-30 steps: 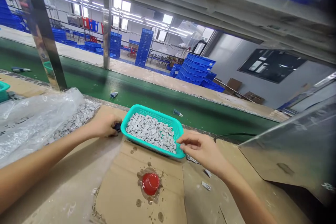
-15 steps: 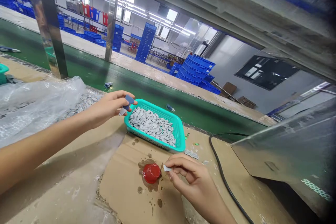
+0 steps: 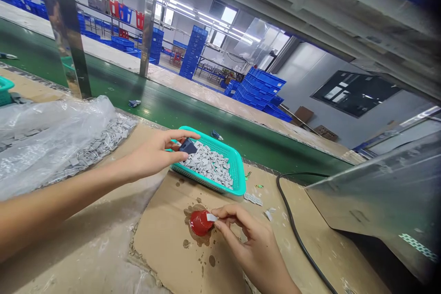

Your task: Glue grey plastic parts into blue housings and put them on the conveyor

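My left hand [image 3: 156,154] is closed around a small dark blue plastic part [image 3: 188,146], over the left end of a turquoise basket [image 3: 237,172]. Many small light grey plastic pieces [image 3: 210,165] fill the basket. My right hand [image 3: 246,234] pinches a flat light grey piece [image 3: 211,217] between thumb and fingertips. That piece overlaps the edge of a small red cup [image 3: 199,224]; whether it touches the cup, I cannot tell. Dark wet stains surround the cup on a cardboard sheet [image 3: 165,248].
Beyond the basket runs a green conveyor belt [image 3: 165,115] carrying small blue parts [image 3: 217,135]. On the left lies a clear plastic bag [image 3: 51,138] beside a heap of grey pieces [image 3: 103,144]. A black cable [image 3: 292,225] curves along the right, near a metal panel [image 3: 372,197].
My left hand has moved right over the basket, and the blue part has turned. My right hand has brought its grey piece left to the cup. Parts on the belt have shifted left.
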A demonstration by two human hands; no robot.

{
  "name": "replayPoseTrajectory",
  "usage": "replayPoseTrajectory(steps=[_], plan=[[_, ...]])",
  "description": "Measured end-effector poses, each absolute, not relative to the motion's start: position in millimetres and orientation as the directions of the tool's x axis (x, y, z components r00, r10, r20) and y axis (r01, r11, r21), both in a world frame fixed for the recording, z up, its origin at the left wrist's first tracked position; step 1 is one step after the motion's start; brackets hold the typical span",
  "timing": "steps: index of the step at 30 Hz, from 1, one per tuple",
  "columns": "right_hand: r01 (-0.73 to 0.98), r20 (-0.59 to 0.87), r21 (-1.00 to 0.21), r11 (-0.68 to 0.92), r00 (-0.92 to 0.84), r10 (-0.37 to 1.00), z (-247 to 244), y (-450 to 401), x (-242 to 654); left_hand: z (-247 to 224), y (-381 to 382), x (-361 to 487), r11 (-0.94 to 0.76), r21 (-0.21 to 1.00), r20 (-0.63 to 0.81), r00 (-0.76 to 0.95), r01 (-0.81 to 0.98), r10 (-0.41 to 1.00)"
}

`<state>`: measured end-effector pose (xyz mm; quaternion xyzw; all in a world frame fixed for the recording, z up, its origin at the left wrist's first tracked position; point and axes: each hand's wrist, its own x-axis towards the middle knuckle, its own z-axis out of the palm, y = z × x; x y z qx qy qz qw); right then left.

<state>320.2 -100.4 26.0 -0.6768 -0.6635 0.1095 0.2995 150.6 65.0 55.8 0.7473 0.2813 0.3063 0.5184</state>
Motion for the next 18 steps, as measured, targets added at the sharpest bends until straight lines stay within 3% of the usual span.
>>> replayPoseTrajectory(steps=[9, 14, 18], plan=[[0.785, 0.226, -0.619, 0.036, 0.134, 0.965, 24.3, -101.6, 321.3, 53.6, 62.7, 154.9, -0.338, 0.935, 0.198, 0.635, 0.106, 0.747], [0.717, 0.313, -0.691, 0.093, 0.181, 0.932, 38.6, -100.8, 320.8, 45.9, 62.5, 156.3, -0.405, 0.913, 0.256, 0.715, 0.041, 0.65], [0.698, 0.284, -0.708, 0.107, 0.142, 0.948, 43.7, -97.3, 318.4, 41.8, 57.4, 156.8, -0.42, 0.907, 0.251, 0.768, 0.026, 0.589]])
